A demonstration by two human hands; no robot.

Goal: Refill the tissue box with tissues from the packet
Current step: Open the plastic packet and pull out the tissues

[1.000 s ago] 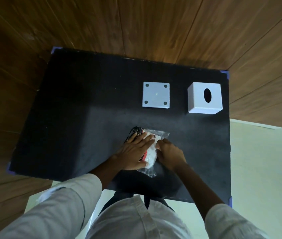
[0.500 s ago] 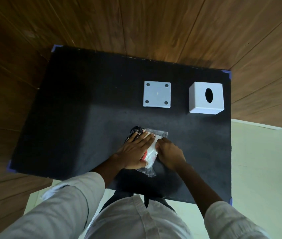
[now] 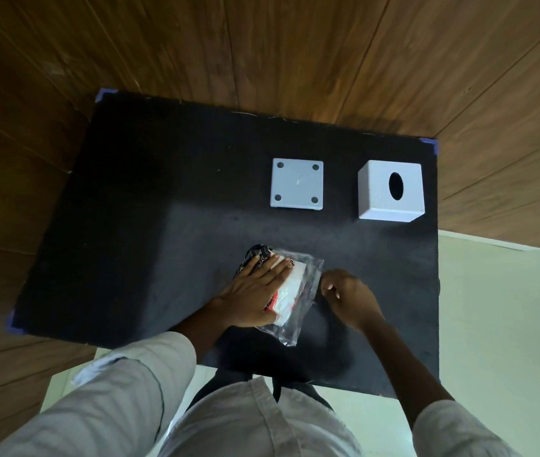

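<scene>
The tissue packet, clear plastic with white tissues and red print, lies on the black table near its front edge. My left hand lies flat on the packet's left half and presses it down. My right hand is just right of the packet, its fingers curled and pinched at the edge of the plastic wrap. The white tissue box cover, with an oval hole on top, stands at the back right. Its flat square base, with a hole in each corner, lies to the left of the cover.
A dark patterned item pokes out from under the packet's far left end. Blue tape marks the table's corners. Wooden panels surround the table, and pale floor shows to the right.
My right hand has slid off the top of the packet to its right edge. The left hand stays pressed on the packet. The box cover and base have not moved.
</scene>
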